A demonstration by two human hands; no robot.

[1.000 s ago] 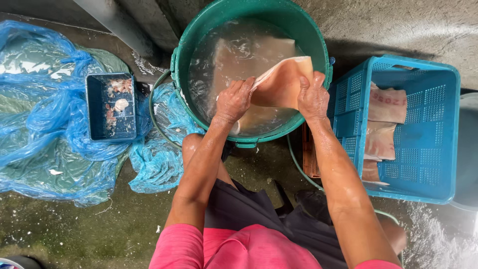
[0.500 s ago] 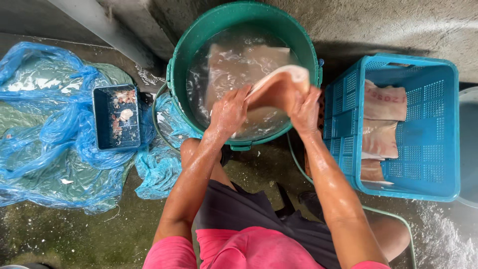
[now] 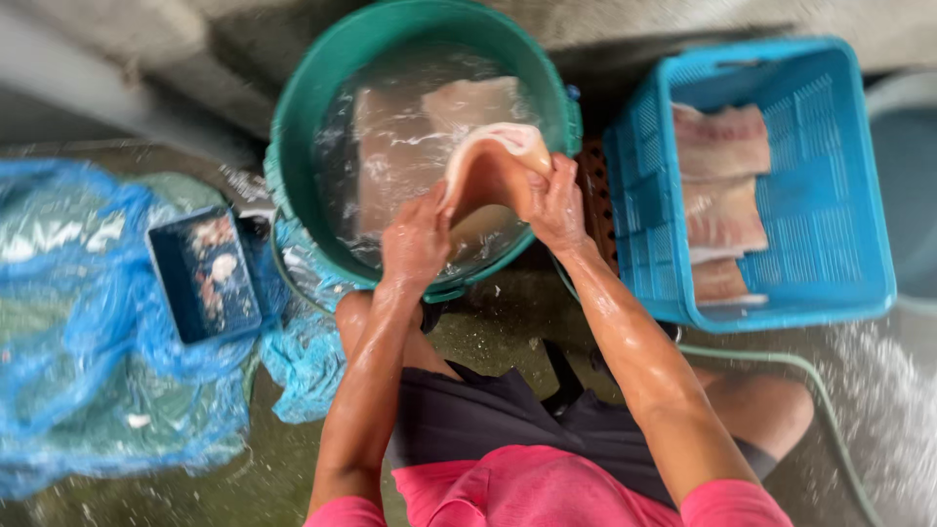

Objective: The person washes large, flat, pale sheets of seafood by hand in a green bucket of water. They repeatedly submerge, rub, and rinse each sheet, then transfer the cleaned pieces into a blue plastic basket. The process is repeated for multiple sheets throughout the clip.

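Both hands grip a pale pink slab of raw meat, folded over and lifted above the water in a green bucket. My left hand clasps its near left edge. My right hand clasps its right side. More pale slabs lie under the water in the bucket. I am squatting, with wet forearms and knees below the bucket.
A blue plastic basket at the right holds several meat slabs. A small dark blue tray with scraps sits on crumpled blue plastic sheeting at the left. A green hose runs over the wet concrete floor.
The meat slab has been folded over and raised higher out of the water, and both hands have closed in nearer each other on it.
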